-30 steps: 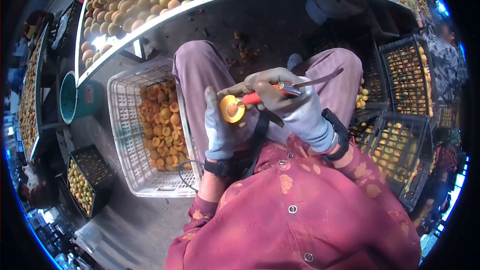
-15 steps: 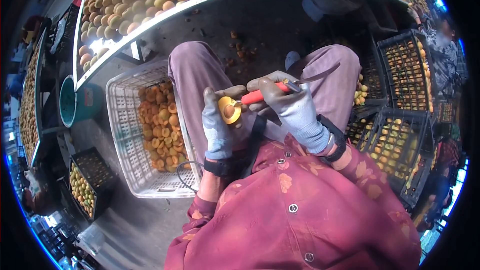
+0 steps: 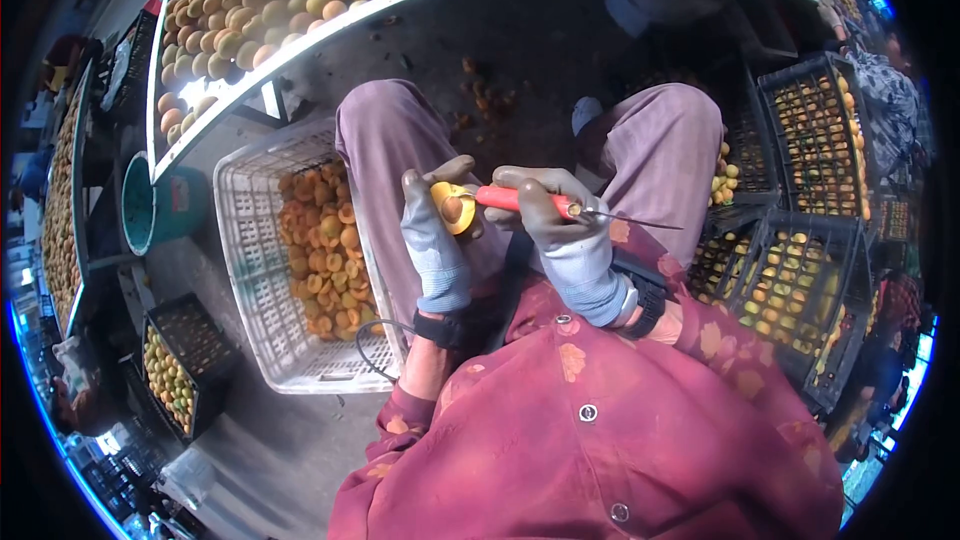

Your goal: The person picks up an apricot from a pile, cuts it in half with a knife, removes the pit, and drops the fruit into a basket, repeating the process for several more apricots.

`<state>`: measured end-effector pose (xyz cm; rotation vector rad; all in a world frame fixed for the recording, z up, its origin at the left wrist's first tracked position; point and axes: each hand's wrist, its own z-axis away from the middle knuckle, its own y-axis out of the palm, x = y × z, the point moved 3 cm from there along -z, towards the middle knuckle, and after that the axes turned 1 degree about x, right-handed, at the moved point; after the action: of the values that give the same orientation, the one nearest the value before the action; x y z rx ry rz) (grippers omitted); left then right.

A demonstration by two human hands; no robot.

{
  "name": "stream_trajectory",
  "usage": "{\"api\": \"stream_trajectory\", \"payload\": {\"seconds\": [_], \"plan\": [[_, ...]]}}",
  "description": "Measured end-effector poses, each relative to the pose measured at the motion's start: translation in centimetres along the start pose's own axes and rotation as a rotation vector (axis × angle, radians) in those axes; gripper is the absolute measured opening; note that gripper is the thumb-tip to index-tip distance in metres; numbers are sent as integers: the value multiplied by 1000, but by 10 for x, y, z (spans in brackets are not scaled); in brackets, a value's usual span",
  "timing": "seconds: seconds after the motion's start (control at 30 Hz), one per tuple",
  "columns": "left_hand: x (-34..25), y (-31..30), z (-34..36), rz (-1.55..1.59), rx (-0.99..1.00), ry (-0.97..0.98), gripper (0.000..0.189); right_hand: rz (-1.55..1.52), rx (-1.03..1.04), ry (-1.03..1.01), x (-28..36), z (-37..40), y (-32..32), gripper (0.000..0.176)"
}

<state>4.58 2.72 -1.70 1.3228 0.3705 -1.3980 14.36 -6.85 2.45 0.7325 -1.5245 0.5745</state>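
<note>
Gloved in grey, my left hand [image 3: 432,245] holds a cut yellow fruit half [image 3: 453,210] with its brown pit facing up. My right hand [image 3: 565,240], in the same kind of glove, is closed round the red handle [image 3: 510,200] of a tool. From the handle's right end a thin dark blade [image 3: 635,220] points right, and its left end touches the top edge of the fruit. Both hands are above my lap, close together.
A white basket [image 3: 245,240] holding cut fruit halves stands at left. Whole fruit covers a metal-edged table [image 3: 330,32] ahead. Black crates [image 3: 780,280] of fruit stand at right. A teal bucket [image 3: 150,205] and a black crate [image 3: 205,350] are further left. Another person [image 3: 885,95] is at far right.
My right hand has moved slightly down and left, and the blade has swung from pointing up-right to nearly level. The fruit half has shifted slightly up and left and turned in my left hand.
</note>
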Motion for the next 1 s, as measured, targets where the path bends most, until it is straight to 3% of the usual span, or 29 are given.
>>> {"api": "stream_trajectory", "payload": {"seconds": [0.13,0.2,0.27,0.37,0.43,0.6,0.67,0.8,0.9,1.0], "plan": [[3,0,-2,-47,-45,20,61,-14,9,-24,-3,-6,2,18],[3,-1,-2,-74,-70,19,62,65,-19,201,-11,-11,-2,18],[1,0,-2,-66,-52,22,62,-12,-26,185,-8,-13,0,14],[1,-3,0,-45,-9,-4,61,-168,-38,155,0,-19,1,23],[0,-6,-1,-32,21,-34,61,-299,-87,477,-4,-29,-3,26],[-4,-6,-2,-162,85,-106,61,-205,-106,683,-5,-38,-6,37],[-5,-5,-2,-160,83,-100,61,-364,-166,883,-14,-31,-8,38],[-5,-5,-2,-153,84,-96,61,-415,-259,912,-16,-31,-8,38],[-5,-8,-2,-156,136,-119,61,-407,-166,974,-21,-40,-13,38],[-3,-10,-3,-142,149,-152,61,-337,-47,914,-23,-48,-14,38]]}}
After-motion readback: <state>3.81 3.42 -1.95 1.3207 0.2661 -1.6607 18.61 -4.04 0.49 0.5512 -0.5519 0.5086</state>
